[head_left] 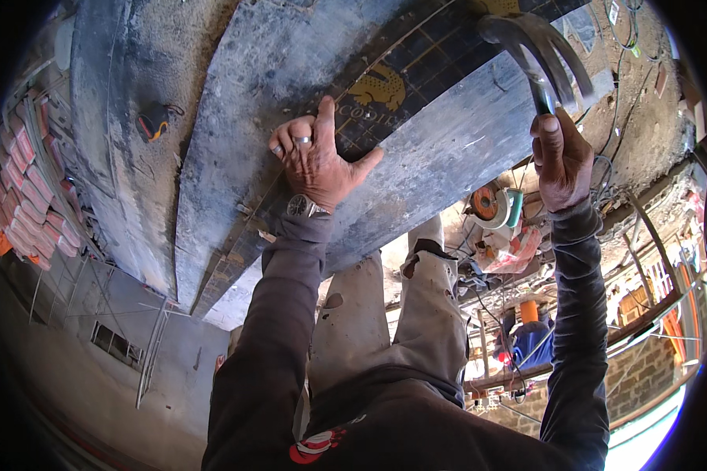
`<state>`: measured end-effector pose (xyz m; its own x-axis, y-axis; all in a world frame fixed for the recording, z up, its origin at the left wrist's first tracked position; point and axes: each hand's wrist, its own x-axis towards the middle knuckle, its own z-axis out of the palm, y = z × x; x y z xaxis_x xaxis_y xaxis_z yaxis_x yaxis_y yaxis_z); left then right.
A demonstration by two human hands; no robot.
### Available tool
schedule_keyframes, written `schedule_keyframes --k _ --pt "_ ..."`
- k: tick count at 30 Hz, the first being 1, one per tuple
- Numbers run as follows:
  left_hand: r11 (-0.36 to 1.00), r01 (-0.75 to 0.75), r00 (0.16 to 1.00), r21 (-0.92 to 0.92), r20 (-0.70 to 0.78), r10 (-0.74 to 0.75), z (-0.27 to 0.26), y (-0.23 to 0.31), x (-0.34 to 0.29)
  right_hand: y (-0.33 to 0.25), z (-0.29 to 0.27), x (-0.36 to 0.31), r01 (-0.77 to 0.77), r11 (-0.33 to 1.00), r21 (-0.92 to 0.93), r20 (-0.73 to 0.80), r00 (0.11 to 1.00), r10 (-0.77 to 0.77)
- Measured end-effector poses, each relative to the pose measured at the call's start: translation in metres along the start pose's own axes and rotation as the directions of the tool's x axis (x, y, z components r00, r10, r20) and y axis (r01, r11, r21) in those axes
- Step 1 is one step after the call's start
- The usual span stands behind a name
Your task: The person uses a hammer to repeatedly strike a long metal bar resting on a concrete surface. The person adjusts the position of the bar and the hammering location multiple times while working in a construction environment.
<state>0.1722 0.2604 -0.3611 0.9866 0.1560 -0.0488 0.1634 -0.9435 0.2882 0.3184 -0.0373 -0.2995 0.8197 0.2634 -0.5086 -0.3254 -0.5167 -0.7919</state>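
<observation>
My left hand [319,157] lies on a narrow dark strip of board [440,55] printed with a yellow grid and a yellow animal figure. Its thumb and index finger are stretched apart, while the other fingers bend more. There are rings on it and a watch [300,206] at the wrist. The strip rests across wide, worn grey-blue panels [416,180]. To the right, my right hand [562,161] is closed round the handle of a claw hammer [543,63], raised near the strip's far end. The hammer's head is slightly blurred.
A black-and-orange tape measure [154,125] lies on the panels at left. Stacked pinkish packages [35,177] stand farther left. Past the panels' right edge are a green-rimmed spool [514,207], an orange disc [487,202], loose cables and a curved rail [636,326]. My trousered legs [353,306] are close below.
</observation>
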Motion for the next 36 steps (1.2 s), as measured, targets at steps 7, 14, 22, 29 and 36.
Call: schedule_keyframes --k 7,14,22,29,36 --pt "1.000 -0.003 1.000 -0.007 -0.014 0.003 0.005 0.001 -0.001 0.015 0.010 0.001 0.076 0.988 -0.135 -0.008 0.997 -0.078" --pt "0.999 0.000 0.999 -0.053 -0.049 -0.003 -0.003 0.001 0.000 0.018 0.009 0.005 0.027 1.000 -0.008 0.010 1.000 -0.027" --pt "0.697 0.212 0.966 -0.685 0.040 -0.254 -0.039 0.010 -0.016 0.014 0.005 0.004 0.001 0.992 0.128 0.049 0.999 -0.007" --pt "0.214 0.204 0.960 -0.955 0.152 -0.236 -0.042 0.075 0.055 0.013 0.005 0.005 0.032 0.998 0.051 0.021 0.999 -0.033" --pt "0.293 -0.159 0.916 -0.943 -0.252 -0.313 0.008 0.107 0.134 0.025 0.010 0.008 0.069 0.974 0.215 0.010 0.997 -0.073"
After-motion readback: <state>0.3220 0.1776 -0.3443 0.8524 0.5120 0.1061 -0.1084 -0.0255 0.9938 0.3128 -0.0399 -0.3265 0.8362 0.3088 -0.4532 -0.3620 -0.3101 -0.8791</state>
